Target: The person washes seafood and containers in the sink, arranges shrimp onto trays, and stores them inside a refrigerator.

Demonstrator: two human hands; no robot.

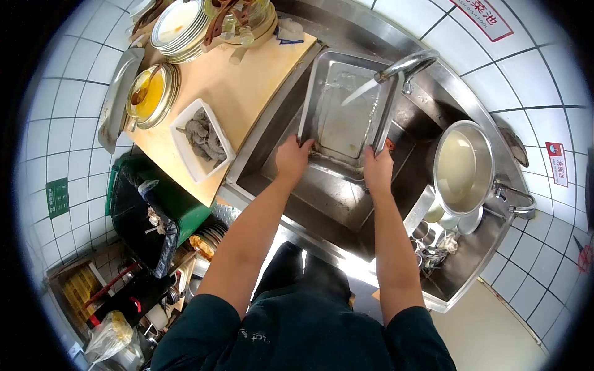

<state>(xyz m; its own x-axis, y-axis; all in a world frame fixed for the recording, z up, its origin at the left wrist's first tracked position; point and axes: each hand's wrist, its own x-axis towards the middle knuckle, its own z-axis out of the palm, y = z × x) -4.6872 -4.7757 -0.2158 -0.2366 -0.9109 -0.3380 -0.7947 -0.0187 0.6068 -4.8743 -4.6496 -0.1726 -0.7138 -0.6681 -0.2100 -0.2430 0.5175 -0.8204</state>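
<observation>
A rectangular metal tray is held over the left sink basin, with water from the faucet running into it. My left hand grips the tray's near left corner, thumb over the rim. At the near right side, my right hand is closed on the edge, its fingers mostly hidden beneath. Shallow water lies on the tray's bottom. Something small and orange shows just beyond my right hand.
A wooden board at left bears stacked plates, a bowl of yellow liquid and a white tub of grey cloths. Below stands a lined green bin. A large metal bowl and dishes occupy the right basin.
</observation>
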